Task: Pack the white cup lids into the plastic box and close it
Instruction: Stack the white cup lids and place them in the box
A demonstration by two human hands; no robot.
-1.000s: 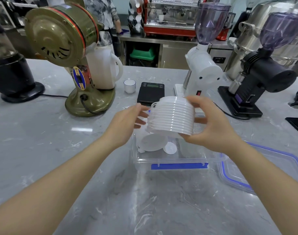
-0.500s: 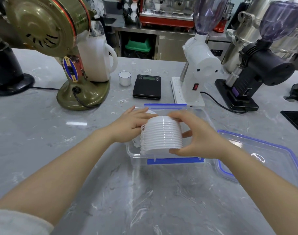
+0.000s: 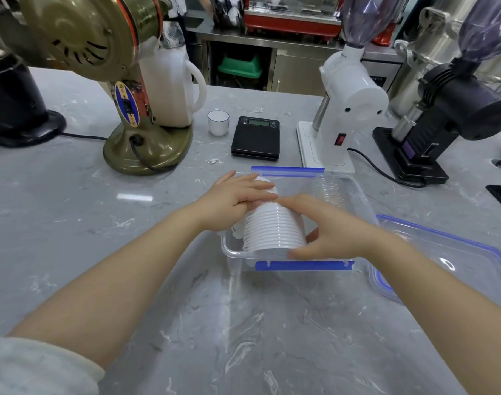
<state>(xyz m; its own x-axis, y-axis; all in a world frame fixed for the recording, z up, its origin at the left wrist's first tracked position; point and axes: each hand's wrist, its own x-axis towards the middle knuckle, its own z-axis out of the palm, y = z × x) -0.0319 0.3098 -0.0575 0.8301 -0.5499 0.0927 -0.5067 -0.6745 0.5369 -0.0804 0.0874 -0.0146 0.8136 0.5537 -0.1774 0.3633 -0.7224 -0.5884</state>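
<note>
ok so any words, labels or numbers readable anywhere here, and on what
No text can be read in this picture.
Blue oval label on the green machine: has print, too blurred to read.
Black scale: display shows no legible digits.
White grinder: a red switch only, no lettering.
Black grinder: small purple panel, too small to read.
Box lid: an embossed mark, not legible.
</note>
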